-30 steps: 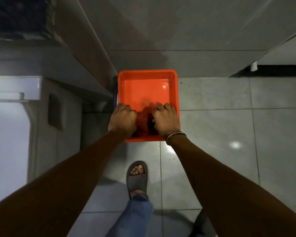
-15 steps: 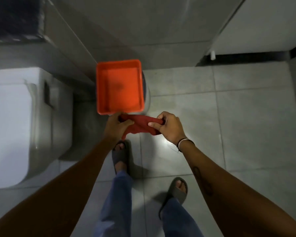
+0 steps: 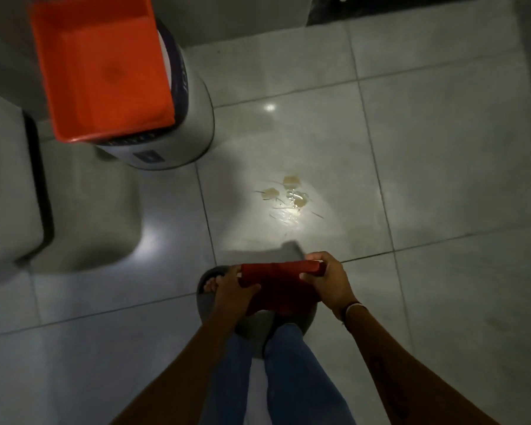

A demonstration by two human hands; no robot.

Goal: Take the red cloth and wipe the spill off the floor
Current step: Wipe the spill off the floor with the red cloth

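The red cloth is gripped at both ends and held stretched between the two hands, above the floor and over the feet. Its left end is pinched by the left hand, with the thumb laid over the top of the fabric, and its right end is clasped by the right hand, with the fingers curled round the upper edge. A thin band is worn on the right wrist. Beneath the cloth a grey sandal is seen on one foot, and blue trouser legs are seen lower in the view. The spill lies on the pale tiled floor ahead of the hands, well apart from the cloth, as a few yellowish patches and wet streaks lit by a bright glare. Further off to the left, an orange tub is set on top of a white round container, and nothing is seen inside the tub. A white fixture is partly shown at the left edge, blurred
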